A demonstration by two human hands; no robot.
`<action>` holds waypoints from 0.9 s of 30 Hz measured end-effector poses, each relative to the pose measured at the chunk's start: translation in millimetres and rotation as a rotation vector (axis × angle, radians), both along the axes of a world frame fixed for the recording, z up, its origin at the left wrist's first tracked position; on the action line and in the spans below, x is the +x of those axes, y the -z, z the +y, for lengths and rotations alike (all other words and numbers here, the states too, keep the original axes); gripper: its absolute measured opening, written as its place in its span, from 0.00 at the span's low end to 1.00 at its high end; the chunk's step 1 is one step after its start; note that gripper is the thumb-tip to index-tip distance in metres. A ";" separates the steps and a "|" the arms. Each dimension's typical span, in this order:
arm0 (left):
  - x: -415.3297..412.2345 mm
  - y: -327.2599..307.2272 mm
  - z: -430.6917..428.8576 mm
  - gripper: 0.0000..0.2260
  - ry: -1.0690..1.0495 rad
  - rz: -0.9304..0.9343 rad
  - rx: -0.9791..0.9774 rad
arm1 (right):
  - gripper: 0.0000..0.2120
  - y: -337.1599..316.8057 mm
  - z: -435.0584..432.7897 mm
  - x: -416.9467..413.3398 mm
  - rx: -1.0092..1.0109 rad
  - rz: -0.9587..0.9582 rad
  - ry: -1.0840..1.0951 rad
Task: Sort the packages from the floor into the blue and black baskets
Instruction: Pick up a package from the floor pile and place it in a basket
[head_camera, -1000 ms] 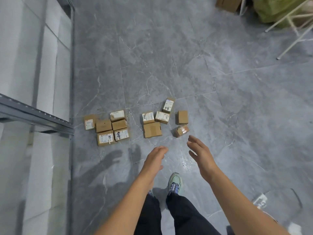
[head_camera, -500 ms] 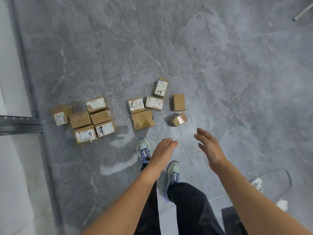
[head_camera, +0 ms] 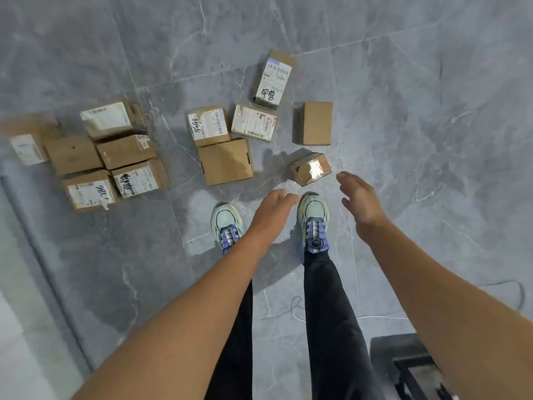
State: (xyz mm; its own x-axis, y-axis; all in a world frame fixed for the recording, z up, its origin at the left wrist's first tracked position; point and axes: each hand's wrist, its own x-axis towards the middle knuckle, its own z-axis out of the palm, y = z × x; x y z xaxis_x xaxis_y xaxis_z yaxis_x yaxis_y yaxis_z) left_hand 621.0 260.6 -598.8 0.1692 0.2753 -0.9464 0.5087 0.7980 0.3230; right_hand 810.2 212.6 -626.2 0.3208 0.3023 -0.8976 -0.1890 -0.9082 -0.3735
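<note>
Several brown cardboard packages lie on the grey floor in two clusters. The left cluster [head_camera: 95, 157] sits by the wall. The middle cluster includes a plain flat box [head_camera: 225, 162], a labelled box [head_camera: 208, 126], another labelled box [head_camera: 253, 122], a tall labelled box [head_camera: 274, 78], a plain box [head_camera: 315, 123] and a small taped box [head_camera: 310, 168]. My left hand [head_camera: 272, 207] hangs empty with relaxed fingers, just below the small taped box. My right hand [head_camera: 359, 199] is empty with fingers spread, to the right of that box. A black basket [head_camera: 403, 368] shows partly at bottom right.
My two feet in pale green and purple shoes [head_camera: 313, 219] stand just short of the packages. A pale wall base [head_camera: 26, 255] runs along the left. A thin white cord [head_camera: 300, 313] lies on the floor behind my right foot.
I have stepped closer, so the packages look larger and nearer. Both empty hands have dropped toward the small taped box. The black basket's corner came into view at bottom right.
</note>
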 end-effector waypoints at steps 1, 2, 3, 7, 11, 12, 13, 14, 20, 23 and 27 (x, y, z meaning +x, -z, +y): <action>7.4 17.7 -0.9 0.26 -0.021 0.006 -0.012 | 0.30 18.4 1.9 7.5 0.000 -0.002 -0.002; 15.1 34.6 -2.4 0.29 -0.044 0.012 -0.025 | 0.27 36.9 3.2 15.3 0.001 -0.002 -0.003; 22.6 51.4 -4.2 0.30 -0.071 0.019 -0.036 | 0.24 54.7 4.8 22.6 -0.006 -0.001 -0.006; 53.0 111.7 -6.4 0.19 -0.169 0.023 -0.068 | 0.31 117.8 11.5 44.9 -0.043 0.013 -0.011; 72.6 159.3 -10.3 0.26 -0.269 0.035 -0.087 | 0.33 161.8 19.5 52.4 -0.071 0.063 -0.017; 75.0 166.1 -11.0 0.29 -0.303 0.041 -0.093 | 0.33 170.8 22.3 52.3 -0.082 0.074 -0.024; 77.0 172.7 -11.5 0.30 -0.340 0.045 -0.099 | 0.34 178.5 25.3 52.1 -0.084 0.080 -0.033; 79.1 177.5 -11.5 0.31 -0.366 0.051 -0.105 | 0.34 185.6 27.7 52.0 -0.083 0.079 -0.044; 81.3 188.4 -4.8 0.09 -0.410 -0.012 -0.103 | 0.24 209.7 35.0 44.5 -0.046 0.096 -0.066; 76.5 175.4 -2.0 0.10 -0.443 -0.047 -0.089 | 0.24 197.0 35.5 38.9 -0.007 0.100 -0.068; 61.1 142.5 2.0 0.10 -0.525 -0.037 -0.020 | 0.22 151.1 38.2 31.4 0.047 0.120 -0.055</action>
